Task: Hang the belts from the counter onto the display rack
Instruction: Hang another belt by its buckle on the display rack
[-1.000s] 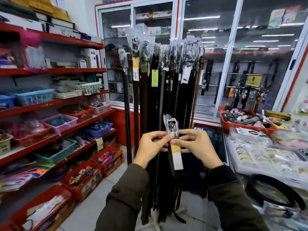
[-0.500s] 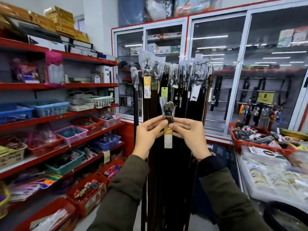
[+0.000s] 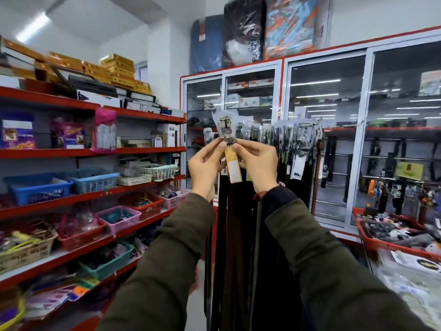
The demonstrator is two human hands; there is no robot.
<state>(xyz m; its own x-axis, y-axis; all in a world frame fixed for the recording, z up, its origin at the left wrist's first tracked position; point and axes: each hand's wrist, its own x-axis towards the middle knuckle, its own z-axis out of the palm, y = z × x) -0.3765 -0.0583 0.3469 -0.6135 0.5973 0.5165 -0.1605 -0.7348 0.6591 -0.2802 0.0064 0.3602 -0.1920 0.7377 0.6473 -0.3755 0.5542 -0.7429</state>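
Red shelves (image 3: pixel 133 151) with plastic baskets (image 3: pixel 93 180) fill the left side. At centre, the left hand (image 3: pixel 205 163) and the right hand (image 3: pixel 259 163) are raised together, each pinching the belt (image 3: pixel 235 170) just below its plastic-wrapped metal buckle (image 3: pixel 225 130); a yellow-and-white tag hangs between the thumbs, and the dark strap drops straight down. Just behind and to the right, the display rack (image 3: pixel 307 125) carries a row of hanging belts (image 3: pixel 286 151). Further right stand glass cabinets (image 3: pixel 334 115) and a red tray (image 3: pixel 372 244) on the table.
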